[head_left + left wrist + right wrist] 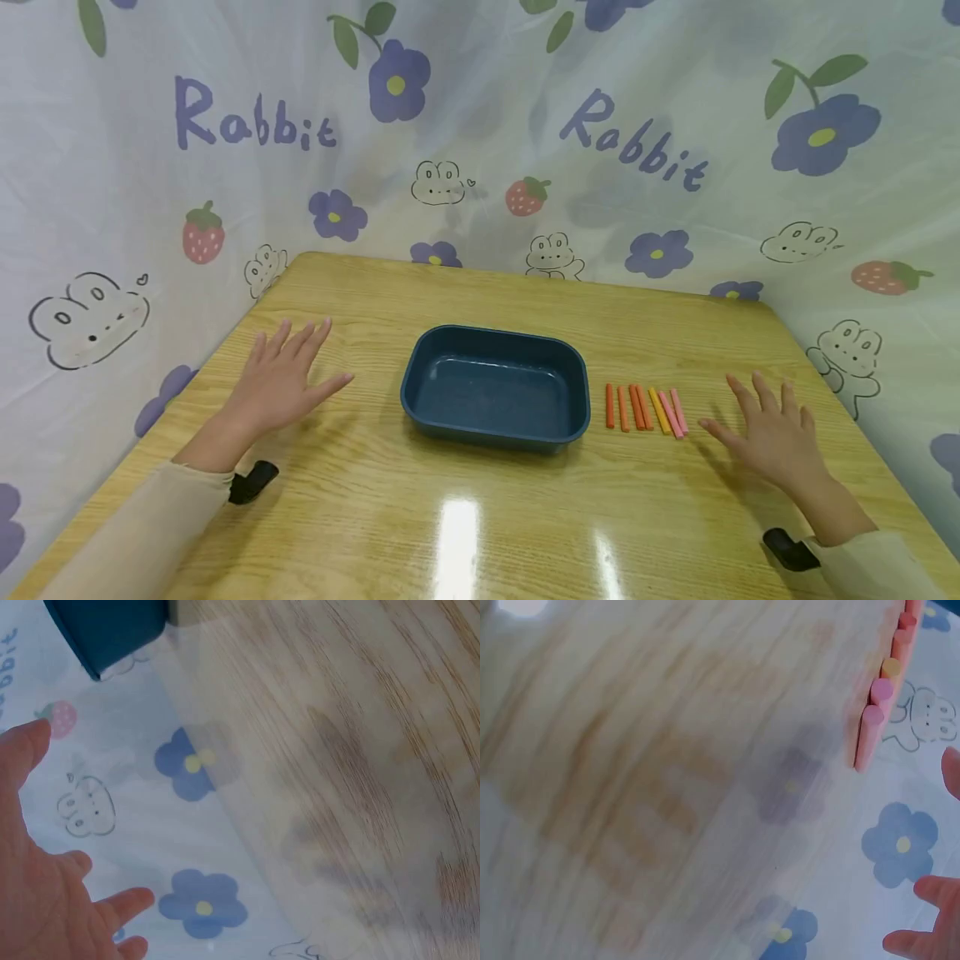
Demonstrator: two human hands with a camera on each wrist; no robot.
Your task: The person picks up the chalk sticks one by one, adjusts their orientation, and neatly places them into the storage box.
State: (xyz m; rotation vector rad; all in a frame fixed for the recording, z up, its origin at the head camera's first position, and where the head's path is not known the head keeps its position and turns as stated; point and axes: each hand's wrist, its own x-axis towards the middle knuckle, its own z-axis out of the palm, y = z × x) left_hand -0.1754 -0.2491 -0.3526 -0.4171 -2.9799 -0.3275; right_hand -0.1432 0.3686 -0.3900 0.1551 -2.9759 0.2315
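Note:
A dark blue rectangular tub (495, 432) with rounded corners stands in the middle of the wooden table, with nothing inside it. Just right of it lies a row of several short chalk-like sticks (640, 408) in red, orange, yellow and pink. My left hand (281, 379) hovers left of the tub, fingers spread and holding nothing. Beyond the sticks, my right hand (780, 433) is held with its fingers apart, its thumb nearest the pink sticks (870, 727). In the left wrist view a corner of the tub (112, 634) shows at the top.
The glossy wooden table (360, 533) reflects bright light near its front. A white cloth (480, 108) printed with rabbits, flowers and strawberries hangs behind and at both sides. Black straps (253, 482) sit at both wrists, below cream sleeves.

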